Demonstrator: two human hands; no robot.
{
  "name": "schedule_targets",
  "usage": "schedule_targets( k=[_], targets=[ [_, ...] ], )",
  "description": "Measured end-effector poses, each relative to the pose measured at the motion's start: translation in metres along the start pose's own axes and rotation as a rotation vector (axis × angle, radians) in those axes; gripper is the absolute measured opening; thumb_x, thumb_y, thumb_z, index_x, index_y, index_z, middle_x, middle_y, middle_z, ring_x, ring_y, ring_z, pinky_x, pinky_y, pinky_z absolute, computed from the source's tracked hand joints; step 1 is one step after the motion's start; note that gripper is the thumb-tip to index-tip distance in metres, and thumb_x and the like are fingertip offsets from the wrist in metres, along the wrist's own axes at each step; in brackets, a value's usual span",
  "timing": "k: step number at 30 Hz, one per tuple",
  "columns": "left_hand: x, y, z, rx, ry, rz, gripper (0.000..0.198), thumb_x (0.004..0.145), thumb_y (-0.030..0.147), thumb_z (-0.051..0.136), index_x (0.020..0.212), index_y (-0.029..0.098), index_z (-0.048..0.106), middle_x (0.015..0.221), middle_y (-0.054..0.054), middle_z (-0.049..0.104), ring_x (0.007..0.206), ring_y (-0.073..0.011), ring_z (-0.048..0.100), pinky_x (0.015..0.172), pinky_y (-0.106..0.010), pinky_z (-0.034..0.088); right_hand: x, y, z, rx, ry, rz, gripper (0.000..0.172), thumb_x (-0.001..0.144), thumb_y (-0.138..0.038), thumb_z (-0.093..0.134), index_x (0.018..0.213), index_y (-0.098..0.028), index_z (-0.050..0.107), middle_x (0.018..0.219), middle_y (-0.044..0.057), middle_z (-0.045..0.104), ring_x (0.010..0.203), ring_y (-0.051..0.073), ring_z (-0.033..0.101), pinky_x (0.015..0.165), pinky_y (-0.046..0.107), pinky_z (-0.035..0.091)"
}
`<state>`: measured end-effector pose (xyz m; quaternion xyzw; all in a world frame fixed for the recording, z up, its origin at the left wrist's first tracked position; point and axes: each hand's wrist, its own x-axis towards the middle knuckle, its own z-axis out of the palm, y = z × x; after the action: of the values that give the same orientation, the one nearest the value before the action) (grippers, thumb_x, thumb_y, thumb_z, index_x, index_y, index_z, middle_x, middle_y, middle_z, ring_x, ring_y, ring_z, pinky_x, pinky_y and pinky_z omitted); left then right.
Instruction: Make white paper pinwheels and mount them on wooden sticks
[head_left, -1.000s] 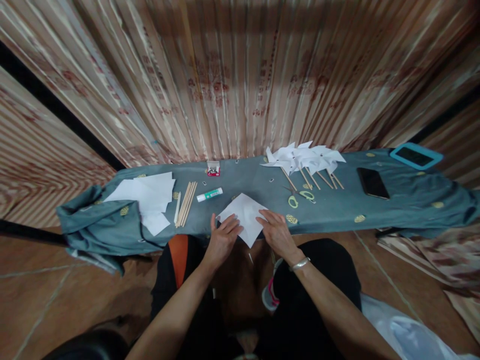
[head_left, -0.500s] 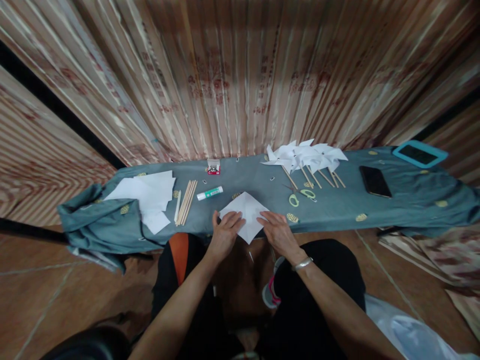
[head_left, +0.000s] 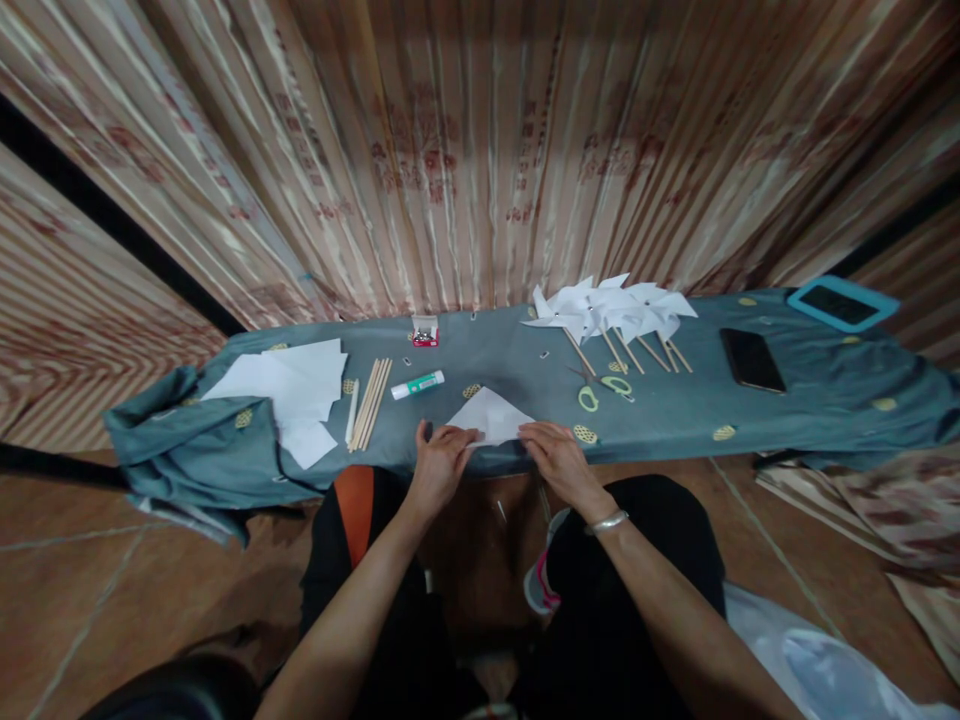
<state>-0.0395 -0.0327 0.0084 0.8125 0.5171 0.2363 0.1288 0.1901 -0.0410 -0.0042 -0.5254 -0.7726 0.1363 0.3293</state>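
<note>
A sheet of white paper (head_left: 493,415), folded into a triangle with its point away from me, lies at the front edge of the cloth-covered table (head_left: 675,420). My left hand (head_left: 444,455) pinches its left corner, thumb and fingers together. At the right corner, the fingers of my right hand (head_left: 556,452) are closed on the paper too. A silver bracelet circles my right wrist. Beyond the paper lies a glue stick (head_left: 418,385), and to its right a pair of scissors (head_left: 604,391) with green handles.
Several white paper pinwheels (head_left: 611,308) on sticks lie at the back. Loose wooden sticks (head_left: 371,405) and white paper sheets (head_left: 307,380) are on the left, with a small red box (head_left: 425,332) behind. A phone (head_left: 752,360) and a blue-framed device (head_left: 844,303) lie right.
The paper was an open diamond with a crease. Its near half is now folded up, leaving a triangle, and my hands have closed on its two side corners.
</note>
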Motion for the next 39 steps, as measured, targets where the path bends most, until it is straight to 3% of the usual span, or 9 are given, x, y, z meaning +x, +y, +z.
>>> schedule_targets(
  k=[5, 13, 18, 24, 26, 28, 31, 35, 39],
  targets=[
    [0.002, -0.013, 0.005, -0.097, 0.072, -0.128, 0.034, 0.094, 0.028, 0.049, 0.127, 0.023, 0.058, 0.105, -0.007, 0.073, 0.103, -0.0202, 0.064, 0.112, -0.055, 0.027, 0.006, 0.004, 0.001, 0.114, 0.046, 0.113, 0.024, 0.094, -0.035, 0.049, 0.096, -0.024, 0.070, 0.101, 0.007, 0.074, 0.099, 0.025, 0.066, 0.091, 0.042, 0.048],
    [0.006, -0.022, 0.006, -0.158, 0.125, -0.184, 0.026, 0.092, 0.026, 0.054, 0.114, 0.023, 0.066, 0.102, -0.005, 0.074, 0.098, -0.0202, 0.066, 0.110, -0.052, 0.033, 0.007, 0.008, 0.006, 0.192, 0.174, 0.171, 0.026, 0.092, -0.041, 0.051, 0.088, -0.024, 0.070, 0.099, 0.008, 0.074, 0.097, 0.025, 0.067, 0.090, 0.041, 0.050],
    [0.009, -0.023, 0.008, -0.176, 0.161, -0.196, 0.021, 0.091, 0.025, 0.054, 0.104, 0.022, 0.069, 0.102, -0.005, 0.075, 0.097, -0.0207, 0.066, 0.110, -0.050, 0.034, 0.012, 0.010, 0.005, 0.178, 0.171, 0.173, 0.026, 0.092, -0.041, 0.051, 0.086, -0.024, 0.069, 0.095, 0.007, 0.074, 0.093, 0.024, 0.066, 0.088, 0.039, 0.051],
    [0.015, -0.023, 0.008, -0.134, 0.219, -0.200, 0.025, 0.092, 0.026, 0.052, 0.110, 0.020, 0.067, 0.096, -0.006, 0.074, 0.091, -0.0214, 0.065, 0.101, -0.048, 0.042, 0.021, 0.015, 0.007, 0.087, 0.230, 0.193, 0.031, 0.090, -0.044, 0.054, 0.073, -0.022, 0.067, 0.109, 0.013, 0.071, 0.104, 0.028, 0.063, 0.095, 0.046, 0.047],
    [0.016, -0.018, 0.003, -0.066, 0.247, -0.160, 0.031, 0.093, 0.028, 0.051, 0.120, 0.019, 0.063, 0.107, -0.010, 0.072, 0.102, -0.0239, 0.063, 0.100, -0.047, 0.043, 0.023, 0.018, 0.008, 0.070, 0.239, 0.199, 0.033, 0.090, -0.045, 0.054, 0.071, -0.022, 0.067, 0.111, 0.014, 0.070, 0.106, 0.029, 0.062, 0.095, 0.047, 0.046],
    [0.014, -0.008, -0.001, 0.058, 0.263, -0.059, 0.038, 0.094, 0.028, 0.049, 0.130, 0.019, 0.055, 0.128, -0.013, 0.063, 0.124, -0.0271, 0.052, 0.108, -0.051, 0.035, 0.025, 0.020, 0.009, 0.061, 0.239, 0.201, 0.033, 0.090, -0.046, 0.054, 0.071, -0.022, 0.066, 0.112, 0.014, 0.069, 0.107, 0.029, 0.061, 0.096, 0.048, 0.046],
    [0.009, 0.012, -0.002, 0.233, 0.169, 0.124, 0.040, 0.097, 0.021, 0.040, 0.136, 0.021, 0.049, 0.146, -0.012, 0.049, 0.142, -0.0268, 0.033, 0.116, -0.058, 0.016, 0.027, 0.021, 0.011, 0.045, 0.228, 0.194, 0.033, 0.090, -0.045, 0.054, 0.070, -0.022, 0.066, 0.113, 0.014, 0.069, 0.107, 0.029, 0.061, 0.096, 0.048, 0.045],
    [0.002, 0.032, 0.009, 0.296, -0.048, 0.253, 0.050, 0.096, 0.024, 0.040, 0.146, 0.019, 0.035, 0.153, -0.011, 0.039, 0.147, -0.0263, 0.022, 0.118, -0.056, 0.016, 0.029, 0.019, 0.011, 0.033, 0.217, 0.193, 0.035, 0.091, -0.045, 0.053, 0.070, -0.021, 0.067, 0.112, 0.015, 0.069, 0.107, 0.029, 0.061, 0.096, 0.047, 0.046],
    [0.000, 0.031, 0.019, 0.291, -0.102, 0.221, 0.059, 0.094, 0.034, 0.046, 0.148, 0.016, 0.029, 0.156, -0.012, 0.033, 0.148, -0.0313, 0.018, 0.117, -0.059, 0.017, 0.030, 0.019, 0.012, 0.014, 0.210, 0.195, 0.035, 0.090, -0.044, 0.053, 0.070, -0.020, 0.068, 0.113, 0.016, 0.069, 0.109, 0.030, 0.060, 0.097, 0.048, 0.045]
  ],
)
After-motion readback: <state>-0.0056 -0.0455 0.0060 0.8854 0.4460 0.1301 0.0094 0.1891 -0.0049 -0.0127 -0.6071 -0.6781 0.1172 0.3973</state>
